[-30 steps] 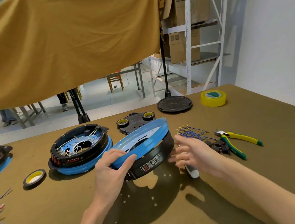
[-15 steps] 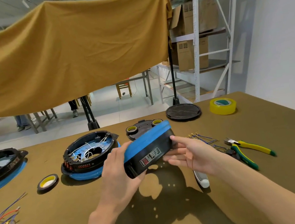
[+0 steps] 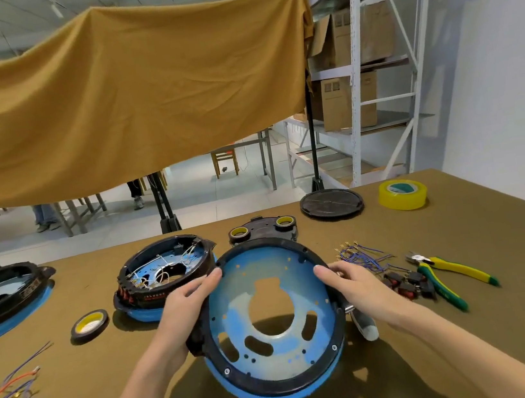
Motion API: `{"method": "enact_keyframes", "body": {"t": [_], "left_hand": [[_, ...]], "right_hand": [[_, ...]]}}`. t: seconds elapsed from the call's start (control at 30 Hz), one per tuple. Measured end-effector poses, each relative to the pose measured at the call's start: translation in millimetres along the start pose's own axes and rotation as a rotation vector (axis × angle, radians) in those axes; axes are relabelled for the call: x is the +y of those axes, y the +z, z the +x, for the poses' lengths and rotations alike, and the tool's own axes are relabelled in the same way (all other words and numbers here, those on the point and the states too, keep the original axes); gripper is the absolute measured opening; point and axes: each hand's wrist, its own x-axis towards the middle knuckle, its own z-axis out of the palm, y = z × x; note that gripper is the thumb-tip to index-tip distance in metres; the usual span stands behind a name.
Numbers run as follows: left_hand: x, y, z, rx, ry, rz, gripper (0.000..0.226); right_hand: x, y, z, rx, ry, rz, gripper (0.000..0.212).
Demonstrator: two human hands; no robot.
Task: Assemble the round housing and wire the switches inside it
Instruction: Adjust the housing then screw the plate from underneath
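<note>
We hold the round housing (image 3: 274,325) between both hands, tilted so that its open side, a blue plate with a keyhole-shaped central cut-out ringed by a black rim, faces us above the olive surface (image 3: 474,321). The left hand (image 3: 183,314) grips the left rim, thumb laid over the black edge and fingers curled behind; the right hand (image 3: 357,286) grips the right rim in the same way, thumb on the edge. Just beyond the left hand lies a second housing (image 3: 164,276), already wired with white leads inside. Left of that hand sits a small roll of yellow tape (image 3: 89,324), and farther left a third housing (image 3: 2,299) and loose orange and blue wires (image 3: 12,396). Just right of the right hand lie blue wires with terminals (image 3: 360,254), black switches (image 3: 408,283) and yellow-green pliers (image 3: 447,277). Under the right wrist a white-tipped tool (image 3: 365,326) rests on the surface. Beyond the hands lie a black lid (image 3: 331,204) and a yellow tape roll (image 3: 403,194).
</note>
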Motion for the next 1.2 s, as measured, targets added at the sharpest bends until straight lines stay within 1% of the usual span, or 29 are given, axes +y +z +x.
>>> {"method": "enact_keyframes", "body": {"t": [0.07, 0.13, 0.17, 0.23, 0.3, 0.4, 0.43, 0.5, 0.53, 0.57, 0.6, 0.67, 0.7, 0.77, 0.83, 0.87, 0.93, 0.97, 1.0, 1.03, 1.07, 1.1, 1.13, 1.17, 1.2], "left_hand": [[-11.1, -0.6, 5.3, -0.022, -0.103, 0.019, 0.037], [-20.3, -0.5, 11.8, -0.04, -0.156, 0.079, 0.041], [-25.2, -0.1, 15.2, -0.03, -0.164, 0.13, 0.043], [-33.7, 1.1, 21.5, -0.006, -0.168, 0.229, 0.045], [-39.7, 4.8, 26.3, 0.007, -0.164, 0.31, 0.038], [-41.0, 10.2, 31.1, 0.066, -0.055, 0.452, 0.017], [-40.0, 13.9, 29.0, 0.118, 0.016, 0.543, 0.016], [-37.2, 27.5, 16.7, 0.26, 0.22, 0.727, 0.024], [-35.0, 37.6, 7.1, 0.276, 0.331, 0.742, 0.024], [-33.0, 48.4, -3.7, 0.219, 0.412, 0.738, 0.023], [-30.9, 59.3, -14.4, 0.104, 0.458, 0.74, 0.024], [-27.1, 77.1, -32.0, -0.164, 0.478, 0.807, 0.043], [-26.2, 80.8, -36.1, -0.259, 0.482, 0.848, 0.051], [-19.9, 76.3, -36.9, -0.344, 0.486, 0.861, 0.053], [-16.1, 62.0, -32.0, -0.373, 0.433, 0.841, 0.042], [-16.0, 53.0, -28.6, -0.39, 0.393, 0.823, 0.033], [-18.1, 35.8, -22.6, -0.427, 0.321, 0.799, 0.013], [-19.2, 29.9, -21.2, -0.425, 0.307, 0.807, 0.022], [-21.8, 26.2, -19.6, -0.397, 0.304, 0.819, 0.034], [-25.7, 26.0, -17.2, -0.336, 0.313, 0.825, 0.04], [-29.3, 30.8, -15.8, -0.262, 0.337, 0.823, 0.04], [-32.4, 40.9, -16.7, -0.198, 0.378, 0.82, 0.033], [-34.7, 55.3, -19.5, -0.158, 0.427, 0.829, 0.02], [-36.1, 71.4, -22.7, -0.154, 0.471, 0.853, 0.015], [-37.6, 87.5, -26.0, -0.158, 0.503, 0.888, 0.028]], "right_hand": [[4.8, 0.6, 0.9, -0.007, 0.03, -0.163, 0.052], [10.5, 0.4, 5.6, 0.001, 0.055, -0.315, 0.055], [13.1, 0.7, 7.4, 0.001, 0.077, -0.356, 0.06], [15.2, 1.2, 11.5, -0.002, 0.113, -0.399, 0.062], [16.0, 2.5, 16.5, 0.012, 0.13, -0.464, 0.06], [16.3, 8.3, 23.6, 0.054, 0.143, -0.578, 0.056], [16.6, 9.8, 24.8, 0.073, 0.143, -0.611, 0.056], [16.2, 11.0, 25.6, 0.111, 0.138, -0.66, 0.056], [15.7, 11.0, 26.3, 0.124, 0.133, -0.674, 0.056], [14.6, 10.6, 26.9, 0.133, 0.129, -0.687, 0.057], [13.0, 10.4, 27.7, 0.138, 0.128, -0.705, 0.056], [10.1, 10.3, 28.3, 0.142, 0.136, -0.757, 0.051], [9.3, 9.9, 28.4, 0.148, 0.143, -0.79, 0.049], [9.5, 7.2, 27.6, 0.157, 0.15, -0.872, 0.044], [11.2, 0.3, 26.2, 0.108, 0.168, -0.922, 0.042], [11.9, -4.3, 25.7, 0.035, 0.192, -0.912, 0.044], [9.9, -13.0, 21.7, -0.142, 0.287, -0.779, 0.053], [7.9, -15.8, 19.5, -0.197, 0.329, -0.714, 0.062], [6.0, -17.4, 19.0, -0.192, 0.338, -0.681, 0.072], [5.0, -17.5, 19.8, -0.129, 0.321, -0.673, 0.078], [5.3, -16.3, 21.6, -0.047, 0.283, -0.667, 0.076], [5.4, -13.5, 23.3, 0.009, 0.239, -0.629, 0.068], [5.7, -9.7, 24.3, 0.021, 0.211, -0.555, 0.061], [5.9, -5.3, 24.6, 0.0, 0.199, -0.475, 0.053], [5.6, -1.9, 23.5, -0.029, 0.202, -0.412, 0.044]]}}
